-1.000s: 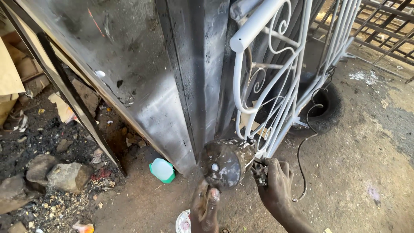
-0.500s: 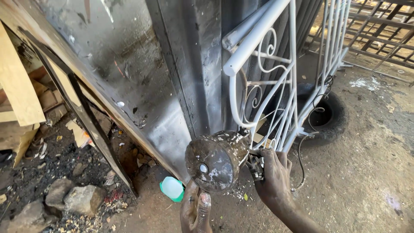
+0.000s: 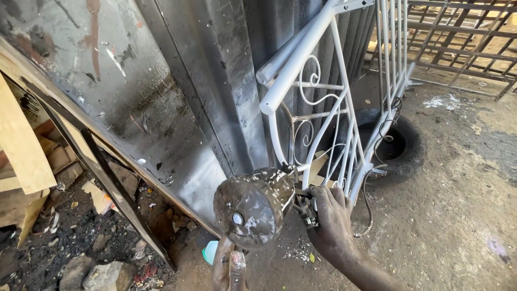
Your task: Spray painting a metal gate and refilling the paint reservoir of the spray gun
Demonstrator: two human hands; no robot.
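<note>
My right hand (image 3: 329, 223) is wrapped shut around the body of the spray gun (image 3: 301, 202), and its paint-crusted cup (image 3: 253, 207) juts out to the left of my knuckles with its round lid turned back toward me. The gun's long axis runs from me away toward the white metal frame (image 3: 328, 124), which leans against the grey sheet-metal wall (image 3: 215, 86) just beyond the nozzle, a little up and to the right of my fist. My left hand (image 3: 229, 269) sits low at the near edge, under the cup, closed on what seems to be the gun's handle or hose, though I cannot tell which. So the right hand is the nearer one to the frame. An old tyre (image 3: 401, 143) lies on the dirt floor (image 3: 458, 215) behind the frame at the right, and stones (image 3: 94, 275) lie at the near left.
</note>
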